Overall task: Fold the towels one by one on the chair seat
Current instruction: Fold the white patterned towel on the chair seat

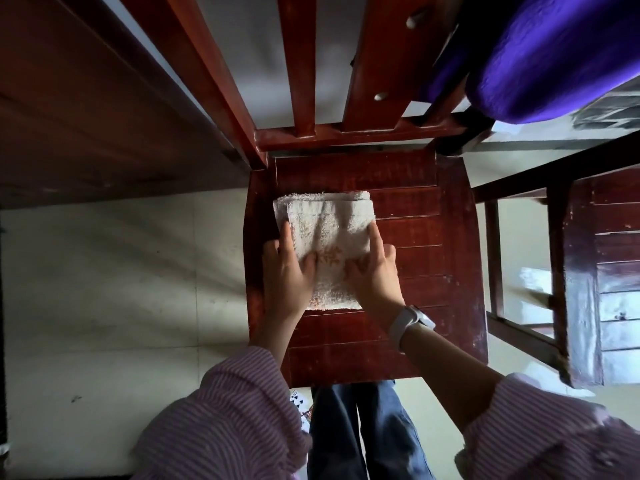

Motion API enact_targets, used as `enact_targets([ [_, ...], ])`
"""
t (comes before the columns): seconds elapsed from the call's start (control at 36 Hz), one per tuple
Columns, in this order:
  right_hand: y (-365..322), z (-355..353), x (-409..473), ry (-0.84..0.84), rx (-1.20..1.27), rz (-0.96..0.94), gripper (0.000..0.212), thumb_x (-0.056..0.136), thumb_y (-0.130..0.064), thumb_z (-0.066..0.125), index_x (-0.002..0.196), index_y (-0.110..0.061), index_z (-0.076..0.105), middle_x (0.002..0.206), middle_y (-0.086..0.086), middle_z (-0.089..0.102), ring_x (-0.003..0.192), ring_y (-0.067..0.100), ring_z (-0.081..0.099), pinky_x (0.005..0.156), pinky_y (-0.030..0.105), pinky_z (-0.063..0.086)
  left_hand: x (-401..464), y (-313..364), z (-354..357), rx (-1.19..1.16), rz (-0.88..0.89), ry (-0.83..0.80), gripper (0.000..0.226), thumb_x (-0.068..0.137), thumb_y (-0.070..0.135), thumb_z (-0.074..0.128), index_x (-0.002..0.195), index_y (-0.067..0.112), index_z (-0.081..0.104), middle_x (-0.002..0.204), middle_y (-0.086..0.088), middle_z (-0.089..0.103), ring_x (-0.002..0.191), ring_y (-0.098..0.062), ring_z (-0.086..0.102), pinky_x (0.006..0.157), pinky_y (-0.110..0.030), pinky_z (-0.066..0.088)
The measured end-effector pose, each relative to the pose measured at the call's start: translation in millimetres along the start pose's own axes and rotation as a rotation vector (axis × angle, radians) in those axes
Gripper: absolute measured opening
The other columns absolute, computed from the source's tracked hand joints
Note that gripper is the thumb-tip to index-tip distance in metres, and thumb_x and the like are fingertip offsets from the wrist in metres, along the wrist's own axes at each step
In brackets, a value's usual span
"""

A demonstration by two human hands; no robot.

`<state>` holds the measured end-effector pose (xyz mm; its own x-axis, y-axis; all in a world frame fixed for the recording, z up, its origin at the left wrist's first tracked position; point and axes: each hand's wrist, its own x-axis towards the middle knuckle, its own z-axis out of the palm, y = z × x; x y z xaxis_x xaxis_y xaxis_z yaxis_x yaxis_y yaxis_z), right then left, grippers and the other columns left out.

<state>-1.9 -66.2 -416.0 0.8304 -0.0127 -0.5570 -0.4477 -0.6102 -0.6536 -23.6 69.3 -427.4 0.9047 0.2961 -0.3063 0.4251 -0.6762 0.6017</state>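
Nearest to us we see two striped pink sleeves point(228, 420) pushed back from the forearms, and between them dark blue trousers point(367, 434) at the front edge of a red-brown wooden chair seat point(408, 265). A few playing cards point(300, 405) lie on the pale floor point(104, 289) just left of the trousers. A white watch point(412, 322) sits on the right wrist. Further in, both hands rest on a folded white towel point(329, 237) that lies flat on the left-centre of the seat. The left hand point(287, 268) holds the towel's left edge, fingers curled round it from outside and thumb laid on top. The right hand point(372, 268) does the same at the right edge, forefinger stretched along the side and the other fingers folded at the border. We cannot tell how much cloth each hand has under its fingers. The towel is a tidy rectangle, its long axis running from the front of the seat towards the chair back, the near short edge between the wrists and the far short edge pointing at the back rail. Beyond the towel the slatted chair back point(329, 64) rises, with purple fabric point(540, 53) draped over its right side. A second dark wooden chair point(588, 271) stands to the right.
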Motion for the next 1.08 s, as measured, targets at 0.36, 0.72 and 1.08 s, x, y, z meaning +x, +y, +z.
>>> enact_targets([
  [0.36,7.1,-15.0,-19.3,0.029,0.043,-0.082,0.064,0.087,-0.001,0.05,0.143,-0.024,0.028,0.097,-0.002,0.04,0.07,0.001,0.044,0.06,0.006,0.039,-18.1,15.4,-10.7,-0.204,-0.163,-0.034,0.066,0.089,0.018,0.059,0.145,0.012,0.024,0.147,-0.01,0.035,0.135,-0.019,0.034,0.096,-0.009,0.023],
  [0.72,-21.4,-96.8,-107.5,0.221,0.258,-0.061,0.035,0.087,-0.01,0.058,0.121,-0.013,0.05,0.096,-0.003,0.054,0.07,-0.001,0.05,0.061,0.0,0.036,-86.0,100.1,-62.0,-0.141,0.034,0.053,0.048,0.093,0.02,0.052,0.137,0.007,0.04,0.132,-0.013,0.051,0.123,-0.021,0.048,0.094,-0.011,0.029],
  [1.08,22.3,-271.4,-243.3,0.537,0.537,0.031,0.032,0.088,-0.019,0.059,0.117,-0.021,0.046,0.102,-0.012,0.054,0.087,0.005,0.054,0.082,0.026,0.046,-191.0,294.1,-52.7,-0.143,0.277,-0.159,0.054,0.091,0.013,0.054,0.139,0.001,0.033,0.14,-0.018,0.043,0.129,-0.027,0.042,0.097,-0.009,0.021],
])
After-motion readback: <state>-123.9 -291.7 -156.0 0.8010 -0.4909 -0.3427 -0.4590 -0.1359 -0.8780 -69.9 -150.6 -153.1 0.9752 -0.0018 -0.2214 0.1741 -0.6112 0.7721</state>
